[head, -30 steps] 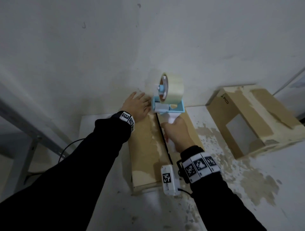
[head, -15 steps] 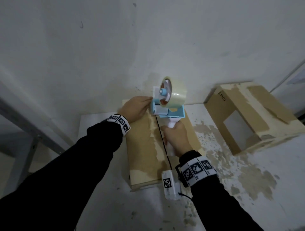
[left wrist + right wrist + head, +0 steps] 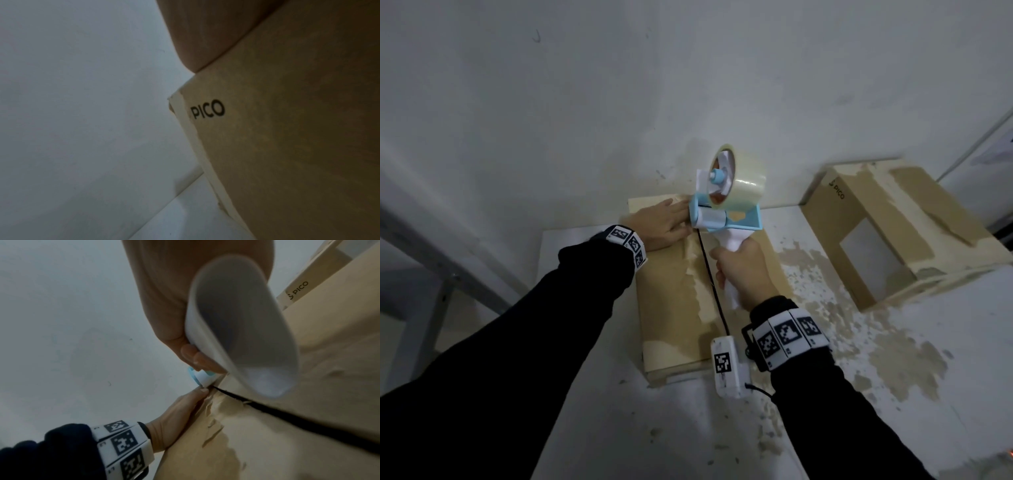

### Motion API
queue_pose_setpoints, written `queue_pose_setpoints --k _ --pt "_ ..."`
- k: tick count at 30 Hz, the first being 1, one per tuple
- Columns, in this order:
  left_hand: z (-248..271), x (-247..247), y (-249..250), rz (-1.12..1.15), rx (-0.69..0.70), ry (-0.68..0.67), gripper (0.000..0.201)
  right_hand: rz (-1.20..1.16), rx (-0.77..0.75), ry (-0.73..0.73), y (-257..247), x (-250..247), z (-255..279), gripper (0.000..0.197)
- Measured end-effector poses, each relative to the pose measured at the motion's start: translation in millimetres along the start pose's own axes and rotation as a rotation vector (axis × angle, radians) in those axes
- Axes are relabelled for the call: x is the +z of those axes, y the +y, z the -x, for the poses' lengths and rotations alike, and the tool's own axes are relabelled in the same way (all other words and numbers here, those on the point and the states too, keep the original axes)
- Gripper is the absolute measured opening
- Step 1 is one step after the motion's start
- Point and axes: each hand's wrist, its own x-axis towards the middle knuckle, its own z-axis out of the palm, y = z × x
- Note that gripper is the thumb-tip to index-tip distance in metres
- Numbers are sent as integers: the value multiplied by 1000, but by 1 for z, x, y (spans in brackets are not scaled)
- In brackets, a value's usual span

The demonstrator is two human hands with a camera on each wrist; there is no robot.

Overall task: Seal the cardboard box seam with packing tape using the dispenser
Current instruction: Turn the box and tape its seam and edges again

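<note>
At the grip: right hand (image 3: 744,272) is wrapped round the white handle (image 3: 732,241) of the tape dispenser (image 3: 726,219), fingers curled tight about it; the right wrist view shows the thumb (image 3: 197,359) pressed along the handle's side.
Just beyond the grip: the dispenser's blue frame and roller sit at the far end of the cardboard box (image 3: 671,294), with the clear tape roll (image 3: 743,181) standing upright above the frame.
Under the grip: the seam (image 3: 710,274) shows as a dark line running along the box top from the dispenser's mouth back toward the person (no tape can be made out over it).
Left of the grip: left hand (image 3: 664,222) lies flat on the box top, fingers straight, its fingertips (image 3: 202,391) right at the roller's edge; whether they pinch a tape end cannot be told.
Box surface: brown top with pale torn patches beside the seam; the word PICO is printed near a corner in the left wrist view.
Right of the grip, well apart: a second box (image 3: 893,233), also marked PICO, stands on the white table (image 3: 585,428).
Behind everything: a plain white wall (image 3: 619,102).
On the wrists: marker bands (image 3: 787,337) over black sleeves.
</note>
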Motion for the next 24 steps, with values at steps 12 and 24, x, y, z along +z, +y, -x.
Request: queue_pose_setpoints --k 12,24 --pt "-5 -2 12 -78 -121 -72 46 115 -59 -32 12 -15 26 22" --pt "0 -11 43 -104 -237 -108 47 160 -66 -14 64 -44 100 15"
